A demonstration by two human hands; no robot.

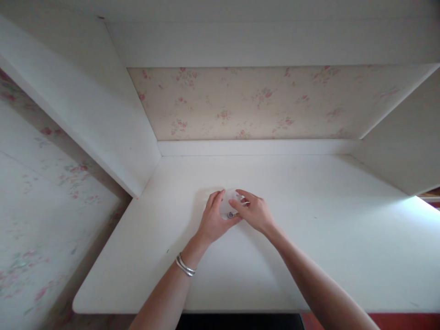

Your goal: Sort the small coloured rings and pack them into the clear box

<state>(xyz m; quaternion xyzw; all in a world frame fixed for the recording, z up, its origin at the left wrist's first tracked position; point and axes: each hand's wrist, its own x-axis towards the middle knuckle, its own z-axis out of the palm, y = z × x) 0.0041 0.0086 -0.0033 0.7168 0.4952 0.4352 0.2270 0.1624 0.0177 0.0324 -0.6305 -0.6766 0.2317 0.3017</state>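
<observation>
Just above the desktop, or resting on it, a small white, see-through container sits between my two hands; its exact kind is hard to make out. My left hand curves around its left side, fingers at the far edge and thumb along the near edge. Over the right side bends my right hand, its thumb across the container and thin white edges showing between its fingers. At the near edge there is a small dark, round detail, too small to name. My fingers hide much of the container.
The white desk has a rounded front-left corner. White panels rise at the left and right, and an overhang crosses above. Floral wallpaper covers the back. A black edge shows below the desk front.
</observation>
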